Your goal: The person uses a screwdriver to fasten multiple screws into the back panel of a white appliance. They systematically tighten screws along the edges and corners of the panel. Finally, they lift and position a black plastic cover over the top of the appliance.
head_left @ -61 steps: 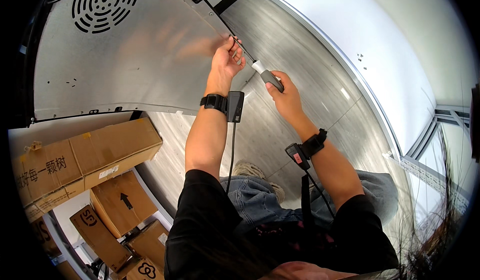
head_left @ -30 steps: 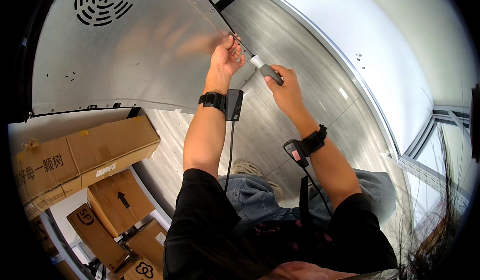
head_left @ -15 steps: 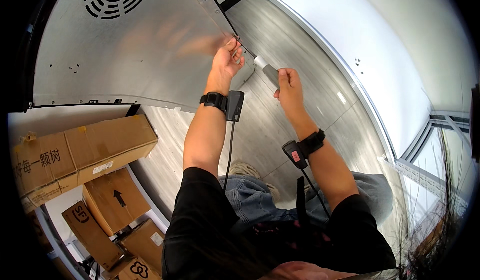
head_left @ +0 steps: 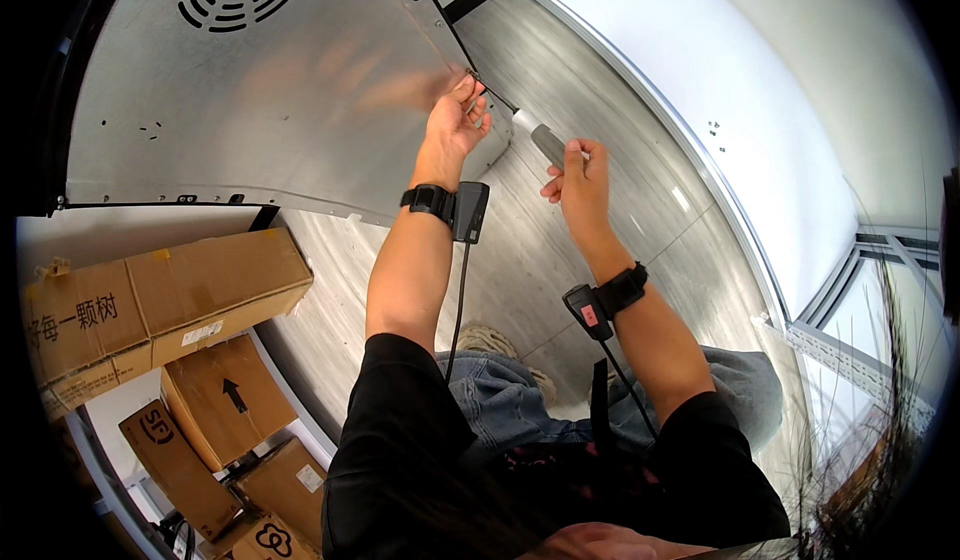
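Observation:
A large bare metal panel [head_left: 330, 120] with round vent slots fills the upper left. At its right edge the thumb and fingertips of my left hand [head_left: 458, 122] are pinched together by the screwdriver's tip; what they hold is too small to make out. The screwdriver [head_left: 548, 144] has a grey handle and a thin dark shaft, which slants up and left to that edge. My right hand [head_left: 583, 180] grips the handle's lower end between thumb and fingers. Both wrists wear black straps with small cabled boxes.
Cardboard boxes [head_left: 215, 300] are stacked at the lower left, some on a shelf. Grey wood-look floor [head_left: 560, 70] lies beneath my hands. A white panel with a metal frame [head_left: 690, 150] runs along the right. Small dark screws [head_left: 714, 136] sit on that white surface.
My right hand has shifted slightly right and down, and its fingers have changed their hold on the screwdriver handle. My left hand stays at the panel edge.

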Tool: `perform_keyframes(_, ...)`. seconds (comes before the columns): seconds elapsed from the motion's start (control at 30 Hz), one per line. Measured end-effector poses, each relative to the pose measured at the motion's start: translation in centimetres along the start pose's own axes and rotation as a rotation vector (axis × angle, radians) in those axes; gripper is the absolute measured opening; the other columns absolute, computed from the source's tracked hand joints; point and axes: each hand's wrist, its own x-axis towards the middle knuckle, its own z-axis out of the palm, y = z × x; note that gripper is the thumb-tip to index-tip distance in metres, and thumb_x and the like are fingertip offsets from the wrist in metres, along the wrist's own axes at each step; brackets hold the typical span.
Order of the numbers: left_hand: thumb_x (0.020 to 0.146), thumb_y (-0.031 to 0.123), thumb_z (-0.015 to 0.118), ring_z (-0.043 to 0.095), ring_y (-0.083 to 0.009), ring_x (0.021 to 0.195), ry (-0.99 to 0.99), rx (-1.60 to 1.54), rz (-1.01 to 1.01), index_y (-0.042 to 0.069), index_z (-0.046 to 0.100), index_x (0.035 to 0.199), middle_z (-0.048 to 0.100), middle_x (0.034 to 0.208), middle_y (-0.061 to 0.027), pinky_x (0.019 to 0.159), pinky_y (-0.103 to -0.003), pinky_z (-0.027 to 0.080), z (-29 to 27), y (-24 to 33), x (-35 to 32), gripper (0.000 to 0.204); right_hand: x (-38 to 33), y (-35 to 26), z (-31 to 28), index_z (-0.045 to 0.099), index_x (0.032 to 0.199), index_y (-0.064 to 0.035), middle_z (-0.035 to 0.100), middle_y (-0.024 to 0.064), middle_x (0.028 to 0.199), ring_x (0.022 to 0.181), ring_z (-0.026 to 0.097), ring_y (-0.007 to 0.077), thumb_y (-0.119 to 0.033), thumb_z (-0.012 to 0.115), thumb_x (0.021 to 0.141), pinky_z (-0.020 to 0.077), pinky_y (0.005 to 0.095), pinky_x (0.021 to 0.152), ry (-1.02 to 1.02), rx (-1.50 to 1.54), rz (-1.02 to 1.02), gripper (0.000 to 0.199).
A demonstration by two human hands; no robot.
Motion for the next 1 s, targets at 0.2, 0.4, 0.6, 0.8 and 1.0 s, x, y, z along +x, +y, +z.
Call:
perform_keyframes(0.2,0.089,0.019,0.060,0.054,-0.0103,0.067,-0.007,0.003,0.000,0.016,0.061,0.088,0.061,0.077,0.0045,0.075,-0.035,0.039,0.0,0.0,0.1,0.003,-0.6,1.3,0.7,0.038,0.110,0.0001,0.054,0.0109,0.083,0.046,0.052,0.0115,-0.019,0.061,0.086,0.0417,0.0261,0.043,0.049,-0.050,-0.159,0.038)
perform_keyframes(0.4,0.088,0.019,0.061,0.054,-0.0104,0.067,-0.009,-0.006,-0.001,0.015,0.061,0.087,0.061,0.075,0.0044,0.073,-0.035,0.040,-0.3,0.2,0.3,0.004,-1.1,1.2,0.8,0.043,0.104,0.0004,0.052,0.0043,0.066,0.042,0.047,0.0095,-0.022,0.059,0.087,0.0396,0.0264,0.041,-0.032,-0.123,-0.033,0.032)
perform_keyframes(0.6,0.088,0.019,0.060,0.055,-0.0104,0.067,-0.030,-0.005,-0.008,0.014,0.062,0.087,0.062,0.076,0.0037,0.072,-0.032,0.041,-0.7,0.1,0.5,0.005,-0.4,1.5,0.3,0.052,0.095,-0.0015,0.050,0.0016,0.059,0.041,0.044,0.0100,-0.041,0.048,0.092,0.0357,0.0269,0.041,-0.044,-0.227,0.083,0.039)
perform_keyframes(0.8,0.088,0.020,0.058,0.055,-0.0093,0.069,-0.062,0.012,0.004,0.015,0.063,0.091,0.063,0.080,0.0039,0.070,-0.030,0.041,-1.1,-0.3,0.9,0.007,-0.4,2.9,0.5,0.049,0.099,-0.0006,0.054,0.0090,0.077,0.072,0.054,0.0152,-0.035,0.054,0.090,0.0417,0.0311,0.062,0.074,-0.324,-0.051,0.036)
perform_keyframes(1.0,0.089,0.019,0.058,0.055,-0.0096,0.068,-0.051,0.008,0.010,0.014,0.063,0.092,0.063,0.080,0.0036,0.068,-0.029,0.042,-1.2,-0.3,1.3,0.007,-0.6,3.0,0.1,0.046,0.106,0.0011,0.052,0.0066,0.070,0.064,0.053,0.0137,-0.031,0.064,0.086,0.0418,0.0291,0.057,0.006,-0.283,-0.051,0.041)
